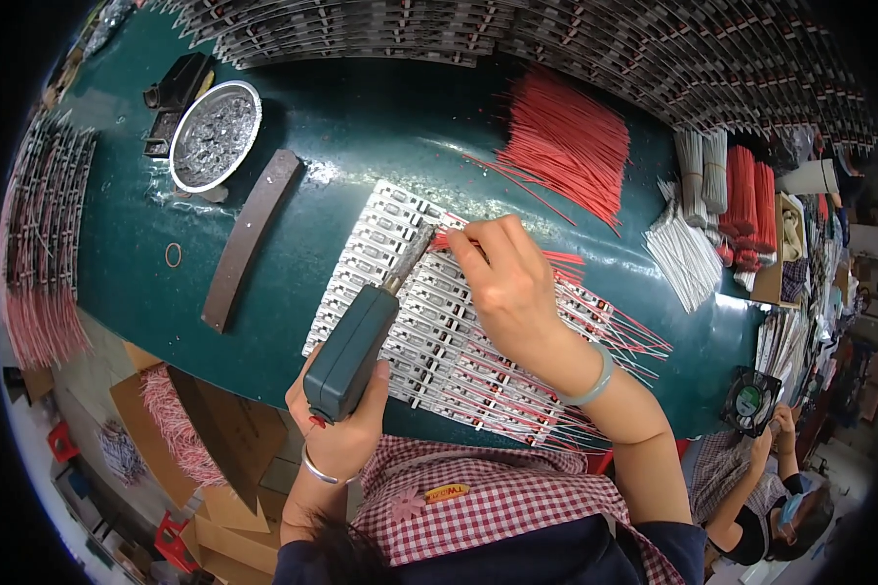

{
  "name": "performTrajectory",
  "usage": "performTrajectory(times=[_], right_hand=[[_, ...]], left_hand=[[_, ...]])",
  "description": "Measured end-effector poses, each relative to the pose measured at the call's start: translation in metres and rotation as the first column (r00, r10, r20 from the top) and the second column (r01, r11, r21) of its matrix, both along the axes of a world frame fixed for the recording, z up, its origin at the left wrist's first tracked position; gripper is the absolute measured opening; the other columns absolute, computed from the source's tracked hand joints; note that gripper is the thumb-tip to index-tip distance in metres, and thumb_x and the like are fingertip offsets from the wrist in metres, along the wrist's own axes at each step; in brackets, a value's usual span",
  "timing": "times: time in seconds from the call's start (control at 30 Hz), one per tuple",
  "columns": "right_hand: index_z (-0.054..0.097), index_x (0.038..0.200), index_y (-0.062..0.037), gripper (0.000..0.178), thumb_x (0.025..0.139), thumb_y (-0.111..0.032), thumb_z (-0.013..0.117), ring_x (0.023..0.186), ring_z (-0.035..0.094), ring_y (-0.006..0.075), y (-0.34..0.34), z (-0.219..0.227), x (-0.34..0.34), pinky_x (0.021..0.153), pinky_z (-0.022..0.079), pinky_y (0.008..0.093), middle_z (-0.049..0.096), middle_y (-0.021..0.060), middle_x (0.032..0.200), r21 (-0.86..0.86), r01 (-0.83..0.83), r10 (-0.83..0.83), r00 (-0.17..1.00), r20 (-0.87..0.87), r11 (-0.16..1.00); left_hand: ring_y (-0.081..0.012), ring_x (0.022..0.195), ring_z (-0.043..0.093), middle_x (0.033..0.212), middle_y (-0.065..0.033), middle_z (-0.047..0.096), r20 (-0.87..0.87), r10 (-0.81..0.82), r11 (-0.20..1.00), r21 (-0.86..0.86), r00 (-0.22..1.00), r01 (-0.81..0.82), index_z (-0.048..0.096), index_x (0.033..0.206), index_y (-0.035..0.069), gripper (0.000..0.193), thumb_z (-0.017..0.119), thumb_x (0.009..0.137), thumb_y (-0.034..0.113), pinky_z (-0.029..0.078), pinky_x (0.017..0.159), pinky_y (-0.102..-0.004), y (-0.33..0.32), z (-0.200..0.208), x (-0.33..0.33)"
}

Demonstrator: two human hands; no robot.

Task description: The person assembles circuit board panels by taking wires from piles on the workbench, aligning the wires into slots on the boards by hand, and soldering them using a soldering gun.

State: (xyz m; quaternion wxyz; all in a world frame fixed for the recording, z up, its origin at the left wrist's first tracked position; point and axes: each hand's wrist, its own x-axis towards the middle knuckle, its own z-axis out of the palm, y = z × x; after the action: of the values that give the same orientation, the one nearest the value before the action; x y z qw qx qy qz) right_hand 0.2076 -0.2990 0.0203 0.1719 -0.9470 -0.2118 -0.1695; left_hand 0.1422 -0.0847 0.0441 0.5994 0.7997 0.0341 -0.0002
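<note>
My left hand [357,444] is wrapped round a dark green soldering gun [354,331]. The gun's grey tip slants up and right over a panel of small white circuit boards [385,234]. My right hand [514,292] is closed in a pinch on a red wire [442,240] close to that tip; more red wires stick out behind the fingers. How many wires the fingers hold cannot be told. Along the panel's right part, red and white wires [595,336] stick out from the boards. The exact spot where tip and wire meet is too small to make out.
A spread pile of red wires [566,146] lies beyond my right hand, white wires [686,258] farther right. On the left are a curved brown bar [254,239], a round metal dish [217,136] and a rubber band [173,254]. Stacked boards [361,29] line the back. A co-worker [761,497] sits at right.
</note>
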Motion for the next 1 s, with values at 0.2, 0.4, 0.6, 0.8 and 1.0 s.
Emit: performTrajectory(times=[0.2,0.4,0.6,0.8,1.0], right_hand=[[0.067,0.102,0.0081,0.033,0.071,-0.002,0.065,0.088,0.056,0.0261,0.000,0.000,0.001,0.071,0.052,0.0350,0.057,0.0115,0.092,-0.005,0.001,0.000,1.000,0.021,1.000],[0.067,0.102,0.0081,0.032,0.072,-0.002,0.065,0.088,0.056,0.0261,0.001,-0.001,0.000,0.070,0.052,0.0351,0.057,0.0115,0.092,-0.005,0.009,-0.009,1.000,0.024,1.000],[0.067,0.102,0.0081,0.032,0.072,-0.001,0.065,0.088,0.056,0.0260,0.002,-0.001,-0.001,0.070,0.052,0.0352,0.057,0.0115,0.093,-0.013,0.018,-0.017,1.000,0.017,1.000],[0.067,0.105,0.0087,0.036,0.071,-0.001,0.066,0.089,0.057,0.0265,0.001,0.005,-0.006,0.072,0.052,0.0350,0.059,0.0122,0.096,0.030,-0.018,0.017,0.999,0.043,0.999],[0.068,0.104,0.0090,0.034,0.071,0.000,0.067,0.089,0.058,0.0261,0.006,0.001,-0.011,0.070,0.053,0.0346,0.060,0.0122,0.095,0.044,-0.018,0.017,1.000,0.016,0.999]], left_hand=[[-0.0136,0.077,0.066,0.089,-0.0092,0.071,-0.040,-0.012,1.000,0.017,0.999,0.012,0.069,0.099,-0.006,0.019,0.076,0.081,-0.003,0.052,0.070,-0.0264,0.000,0.005,0.001],[-0.0141,0.075,0.068,0.087,-0.0089,0.073,-0.139,0.087,0.994,-0.046,0.986,-0.094,0.072,0.101,-0.006,0.021,0.078,0.082,0.001,0.053,0.070,-0.0271,0.004,-0.001,-0.013],[-0.0148,0.075,0.069,0.087,-0.0099,0.074,-0.089,0.142,0.988,-0.048,0.986,-0.147,0.072,0.102,-0.006,0.023,0.079,0.082,0.003,0.054,0.070,-0.0277,0.006,-0.003,-0.016],[-0.0150,0.076,0.069,0.087,-0.0106,0.074,-0.120,0.149,0.987,-0.043,0.981,-0.156,0.072,0.102,-0.006,0.023,0.079,0.082,0.003,0.054,0.070,-0.0276,0.007,0.000,-0.018],[-0.0146,0.074,0.069,0.086,-0.0104,0.074,-0.112,0.128,0.991,-0.028,0.985,-0.132,0.072,0.100,-0.006,0.022,0.079,0.081,0.002,0.054,0.070,-0.0276,0.009,0.000,-0.018]])
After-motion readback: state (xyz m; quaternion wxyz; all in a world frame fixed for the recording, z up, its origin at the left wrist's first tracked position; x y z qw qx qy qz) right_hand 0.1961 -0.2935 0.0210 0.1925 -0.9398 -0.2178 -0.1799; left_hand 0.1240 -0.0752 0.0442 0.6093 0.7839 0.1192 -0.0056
